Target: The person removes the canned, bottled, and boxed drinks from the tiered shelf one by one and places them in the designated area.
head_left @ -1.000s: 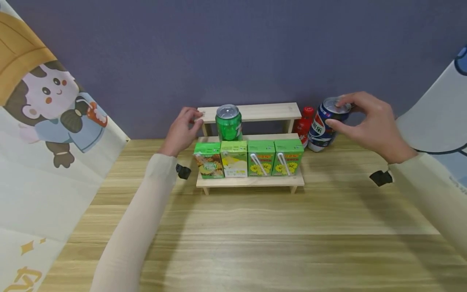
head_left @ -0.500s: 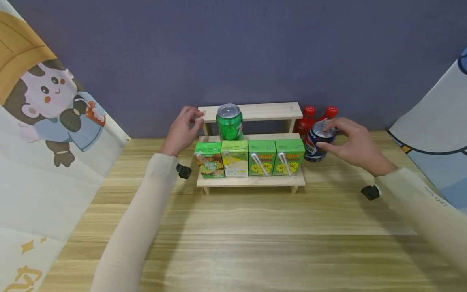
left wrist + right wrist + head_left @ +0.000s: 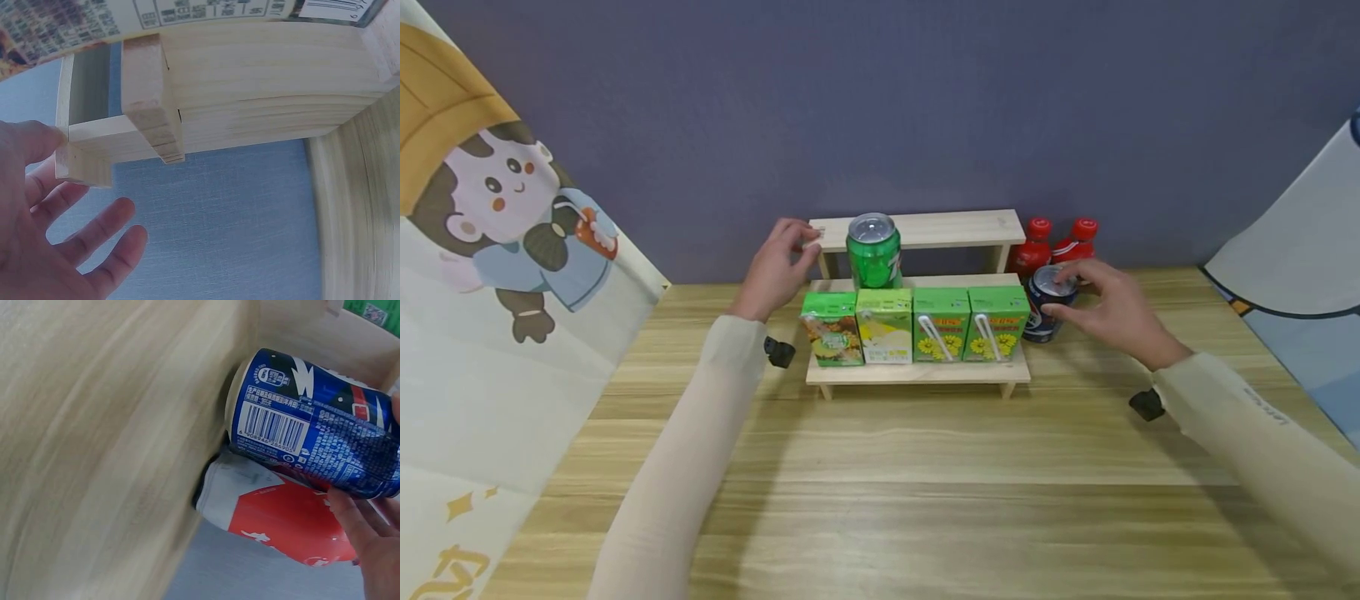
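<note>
My right hand [image 3: 1116, 315] grips a dark blue cola can [image 3: 1040, 323] round its top, thumb and fingers on opposite sides. The can stands upright at the right end of a two-tier wooden shelf [image 3: 917, 375]. In the right wrist view the blue can [image 3: 312, 425] has its base at the wood-grain tabletop, beside a red-labelled bottle [image 3: 281, 519]. My left hand [image 3: 777, 267] pinches the left end of the upper tier. The left wrist view shows its thumb on the shelf's [image 3: 244, 69] end edge, the other fingers spread below.
A green can [image 3: 874, 260] stands behind a row of drink cartons [image 3: 940, 329] on the lower tier. Two red-capped bottles [image 3: 1078, 242] stand behind the cola can. A dark blue panel [image 3: 880, 100] rises behind the shelf, with printed panels at both sides.
My right hand has brought the cola can left, nearer and down to the shelf's right end, uncovering the second red bottle. My left hand has stayed at the shelf's corner.
</note>
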A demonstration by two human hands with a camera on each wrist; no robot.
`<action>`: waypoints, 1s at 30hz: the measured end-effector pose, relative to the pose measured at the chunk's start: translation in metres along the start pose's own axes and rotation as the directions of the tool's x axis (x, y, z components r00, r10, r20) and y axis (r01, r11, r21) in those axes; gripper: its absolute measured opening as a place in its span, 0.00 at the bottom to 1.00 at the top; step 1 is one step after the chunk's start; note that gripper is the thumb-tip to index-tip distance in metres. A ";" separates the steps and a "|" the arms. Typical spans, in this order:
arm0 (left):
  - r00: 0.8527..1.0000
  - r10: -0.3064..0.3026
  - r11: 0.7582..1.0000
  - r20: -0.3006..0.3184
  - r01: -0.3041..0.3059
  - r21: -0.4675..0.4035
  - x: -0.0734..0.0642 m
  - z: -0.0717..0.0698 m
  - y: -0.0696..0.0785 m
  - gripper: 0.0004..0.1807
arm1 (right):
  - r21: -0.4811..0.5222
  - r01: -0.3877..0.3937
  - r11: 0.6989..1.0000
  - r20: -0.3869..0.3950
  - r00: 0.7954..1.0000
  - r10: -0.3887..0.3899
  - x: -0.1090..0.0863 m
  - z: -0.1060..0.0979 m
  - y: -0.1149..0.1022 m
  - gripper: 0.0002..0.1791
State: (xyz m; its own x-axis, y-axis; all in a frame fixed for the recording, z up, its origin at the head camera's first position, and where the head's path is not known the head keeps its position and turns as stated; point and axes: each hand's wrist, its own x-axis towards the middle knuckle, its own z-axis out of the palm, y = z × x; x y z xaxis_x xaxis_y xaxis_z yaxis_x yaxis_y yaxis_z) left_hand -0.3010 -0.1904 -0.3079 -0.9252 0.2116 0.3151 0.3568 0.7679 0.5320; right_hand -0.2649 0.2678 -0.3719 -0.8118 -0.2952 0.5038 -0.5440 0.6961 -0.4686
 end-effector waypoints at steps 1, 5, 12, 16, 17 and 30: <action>1.000 0.000 1.000 0.000 0.000 0.001 0.000 0.000 0.000 0.17 | 0.000 -0.005 1.000 0.000 1.000 0.005 0.000 0.001 0.001 0.21; 1.000 -0.001 1.000 -0.001 0.001 0.000 0.000 0.001 0.001 0.17 | 0.003 -0.042 0.999 0.009 0.999 0.042 -0.001 0.003 0.003 0.20; 1.000 0.001 1.000 -0.007 -0.001 -0.003 0.000 0.000 0.001 0.17 | -0.006 -0.075 0.997 0.027 0.997 0.075 0.000 0.007 0.005 0.21; 1.000 0.000 1.000 -0.004 0.000 -0.004 0.001 0.001 0.001 0.17 | -0.001 -0.081 0.997 0.032 0.996 0.081 0.002 0.008 0.006 0.21; 1.000 -0.002 1.000 -0.003 0.002 -0.004 0.001 0.001 0.000 0.17 | -0.002 -0.081 0.997 0.033 0.996 0.081 0.002 0.008 0.006 0.21; 1.000 -0.012 1.000 0.006 0.012 -0.005 0.001 0.000 0.000 0.18 | -0.006 -0.037 0.999 0.031 0.999 0.037 0.005 0.007 0.010 0.21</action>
State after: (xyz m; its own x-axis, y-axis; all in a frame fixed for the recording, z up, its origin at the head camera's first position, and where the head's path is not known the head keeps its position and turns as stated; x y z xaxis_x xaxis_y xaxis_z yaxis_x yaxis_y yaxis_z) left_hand -0.3016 -0.1901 -0.3078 -0.9302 0.2057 0.3039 0.3461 0.7674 0.5397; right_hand -0.2757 0.2685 -0.3787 -0.8374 -0.2897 0.4634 -0.5127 0.7100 -0.4827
